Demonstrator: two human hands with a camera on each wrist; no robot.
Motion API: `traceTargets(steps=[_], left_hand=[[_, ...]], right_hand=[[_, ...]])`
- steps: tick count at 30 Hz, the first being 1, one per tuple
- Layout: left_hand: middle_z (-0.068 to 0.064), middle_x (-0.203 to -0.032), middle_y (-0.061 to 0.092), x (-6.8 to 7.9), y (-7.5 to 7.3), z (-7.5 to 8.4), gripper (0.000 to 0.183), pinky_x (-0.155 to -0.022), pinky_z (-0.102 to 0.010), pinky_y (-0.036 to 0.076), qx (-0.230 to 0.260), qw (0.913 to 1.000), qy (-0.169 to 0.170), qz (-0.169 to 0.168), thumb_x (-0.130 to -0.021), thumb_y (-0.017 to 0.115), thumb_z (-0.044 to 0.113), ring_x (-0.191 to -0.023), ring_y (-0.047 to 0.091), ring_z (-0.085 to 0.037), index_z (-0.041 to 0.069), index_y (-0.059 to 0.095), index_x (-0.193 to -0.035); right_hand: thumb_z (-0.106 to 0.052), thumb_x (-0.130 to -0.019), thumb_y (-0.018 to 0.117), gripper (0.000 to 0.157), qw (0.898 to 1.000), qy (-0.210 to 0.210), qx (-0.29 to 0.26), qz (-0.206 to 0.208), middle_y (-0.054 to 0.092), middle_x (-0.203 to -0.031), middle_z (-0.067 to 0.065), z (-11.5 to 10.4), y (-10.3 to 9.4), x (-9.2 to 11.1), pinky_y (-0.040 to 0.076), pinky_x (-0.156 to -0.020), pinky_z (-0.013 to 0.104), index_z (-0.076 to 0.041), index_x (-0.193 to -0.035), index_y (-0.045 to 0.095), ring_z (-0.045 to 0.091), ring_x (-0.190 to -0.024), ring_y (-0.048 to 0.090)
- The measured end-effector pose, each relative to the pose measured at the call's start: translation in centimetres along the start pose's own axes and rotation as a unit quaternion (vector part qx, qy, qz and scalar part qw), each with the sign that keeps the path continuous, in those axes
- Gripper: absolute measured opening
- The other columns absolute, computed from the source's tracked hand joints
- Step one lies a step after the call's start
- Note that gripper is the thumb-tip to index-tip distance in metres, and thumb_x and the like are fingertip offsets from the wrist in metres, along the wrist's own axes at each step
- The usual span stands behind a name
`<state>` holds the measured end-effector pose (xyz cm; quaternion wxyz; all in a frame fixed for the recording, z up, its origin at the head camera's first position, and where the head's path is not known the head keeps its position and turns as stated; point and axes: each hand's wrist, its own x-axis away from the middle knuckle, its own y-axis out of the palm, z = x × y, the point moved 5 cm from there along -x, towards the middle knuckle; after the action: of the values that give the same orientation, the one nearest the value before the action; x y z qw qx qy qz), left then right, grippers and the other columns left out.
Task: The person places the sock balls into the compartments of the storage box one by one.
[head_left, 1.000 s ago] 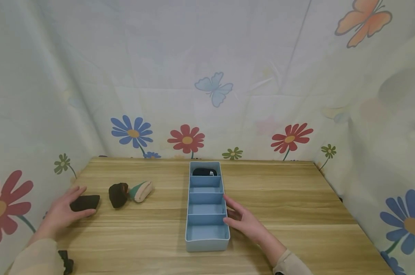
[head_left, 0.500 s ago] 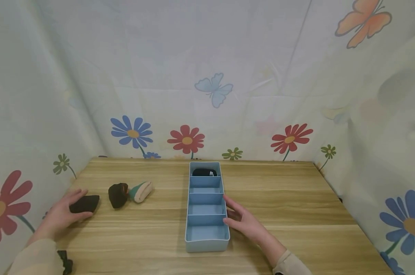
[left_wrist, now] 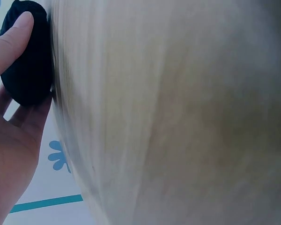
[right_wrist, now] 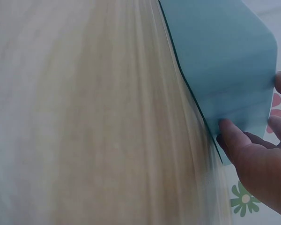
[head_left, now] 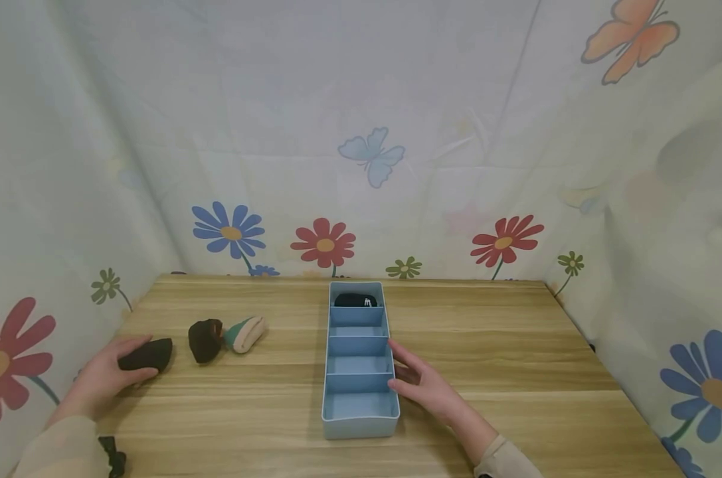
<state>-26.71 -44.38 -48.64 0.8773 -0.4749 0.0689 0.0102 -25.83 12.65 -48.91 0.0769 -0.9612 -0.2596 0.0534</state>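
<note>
At the left of the table, my left hand (head_left: pixel 106 375) holds a black rolled sock bundle (head_left: pixel 148 354) between thumb and fingers. Close up in the left wrist view, the thumb lies across the front of the bundle (left_wrist: pixel 30 70), with fingers behind it. My right hand (head_left: pixel 429 392) rests against the right side of a long blue divided box (head_left: pixel 361 428), fingertips touching its outer wall (right_wrist: pixel 225 61) and rim. Another black bundle (head_left: pixel 351 300) with a white mark lies in the box's farthest compartment. Nothing shows in the nearer compartments.
A dark brown bundle (head_left: pixel 205 340) and a green and pink rolled bundle (head_left: pixel 245 334) lie side by side between the left hand and the box. A small black item (head_left: pixel 115 458) sits by the left sleeve. Flower-printed cloth (head_left: pixel 396 199) surrounds the wooden table (head_left: pixel 486 345).
The left hand's fingers have come down and closed around the black bundle, which has tilted and shifted slightly left. The right hand and the box have stayed put.
</note>
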Motion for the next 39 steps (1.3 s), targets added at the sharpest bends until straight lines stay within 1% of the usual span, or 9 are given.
traceTargets(steps=[8,17,20,23,26,30,33,35,39], left_hand=[[-0.043,-0.134,0.042,-0.1,0.0,0.0,0.083,-0.094,-0.069,0.034,-0.008,0.9998,-0.017,-0.005,-0.085,0.078,0.040,-0.121,0.039,-0.059,-0.012,0.044,-0.140],[-0.043,-0.134,0.043,-0.1,-0.4,0.6,0.081,-0.093,-0.069,0.035,-0.008,0.9995,-0.031,-0.003,-0.086,0.077,0.042,-0.120,0.040,-0.061,-0.011,0.047,-0.139],[-0.043,-0.134,0.044,0.0,-0.4,0.6,0.080,-0.093,-0.069,0.035,-0.005,0.9995,-0.032,0.003,-0.086,0.076,0.042,-0.119,0.041,-0.061,-0.011,0.047,-0.139],[-0.042,-0.132,0.046,0.0,-0.5,0.8,0.077,-0.091,-0.068,0.036,-0.010,0.9995,-0.025,0.019,-0.086,0.077,0.040,-0.118,0.043,-0.060,-0.011,0.049,-0.137],[-0.042,-0.131,0.046,-0.2,-0.8,1.0,0.076,-0.091,-0.069,0.036,-0.015,0.9990,-0.023,0.034,-0.086,0.077,0.041,-0.117,0.043,-0.061,-0.009,0.050,-0.137],[-0.042,-0.133,0.045,-0.6,-1.0,1.3,0.078,-0.092,-0.070,0.035,-0.016,0.9986,-0.032,0.039,-0.087,0.075,0.045,-0.119,0.041,-0.062,-0.007,0.049,-0.139],[-0.042,-0.133,0.046,-0.9,-1.0,1.9,0.078,-0.091,-0.070,0.035,-0.024,0.9986,-0.026,0.041,-0.087,0.075,0.045,-0.119,0.041,-0.061,-0.007,0.050,-0.138],[-0.041,-0.132,0.047,-1.1,-1.0,2.4,0.076,-0.091,-0.070,0.035,-0.026,0.9985,-0.012,0.047,-0.086,0.076,0.044,-0.118,0.042,-0.061,-0.007,0.051,-0.138],[-0.040,-0.132,0.048,-1.3,-1.1,3.5,0.075,-0.090,-0.069,0.036,-0.016,0.9985,0.002,0.052,-0.086,0.076,0.041,-0.118,0.044,-0.060,-0.007,0.051,-0.138]], right_hand=[[-0.005,-0.096,0.063,0.071,1.000,-0.008,-0.005,-0.001,0.023,-0.159,0.024,0.2,0.0,-0.1,0.036,-0.109,0.047,-0.004,-0.156,0.025,0.048,-0.137,0.036],[-0.007,-0.097,0.064,0.071,1.000,-0.004,-0.001,0.002,0.023,-0.159,0.023,0.1,0.0,-0.1,0.035,-0.109,0.046,-0.006,-0.157,0.026,0.046,-0.137,0.037],[-0.010,-0.096,0.065,0.072,1.000,0.000,-0.001,0.002,0.023,-0.159,0.022,0.1,0.0,-0.1,0.035,-0.110,0.047,-0.007,-0.157,0.026,0.045,-0.137,0.037],[-0.011,-0.097,0.065,0.072,1.000,0.004,-0.001,0.000,0.023,-0.160,0.022,0.0,0.0,0.0,0.035,-0.110,0.047,-0.008,-0.157,0.026,0.045,-0.137,0.037],[-0.008,-0.097,0.064,0.071,1.000,0.003,-0.004,-0.002,0.022,-0.159,0.023,0.0,0.0,0.0,0.034,-0.110,0.048,-0.007,-0.157,0.025,0.046,-0.137,0.037],[-0.007,-0.097,0.064,0.071,1.000,0.005,-0.004,0.002,0.023,-0.159,0.023,-0.1,0.0,0.1,0.034,-0.110,0.048,-0.007,-0.157,0.026,0.046,-0.137,0.037],[-0.010,-0.096,0.065,0.072,1.000,0.009,0.000,0.005,0.024,-0.159,0.023,-0.2,-0.1,0.1,0.035,-0.110,0.049,-0.008,-0.157,0.026,0.045,-0.137,0.038],[-0.012,-0.096,0.066,0.072,1.000,0.011,0.001,0.008,0.024,-0.159,0.022,-0.2,-0.1,0.1,0.035,-0.110,0.048,-0.009,-0.157,0.027,0.044,-0.137,0.039],[-0.012,-0.096,0.067,0.073,1.000,0.008,0.000,0.006,0.024,-0.159,0.022,0.0,-0.1,0.1,0.035,-0.110,0.047,-0.009,-0.157,0.027,0.044,-0.137,0.039]])
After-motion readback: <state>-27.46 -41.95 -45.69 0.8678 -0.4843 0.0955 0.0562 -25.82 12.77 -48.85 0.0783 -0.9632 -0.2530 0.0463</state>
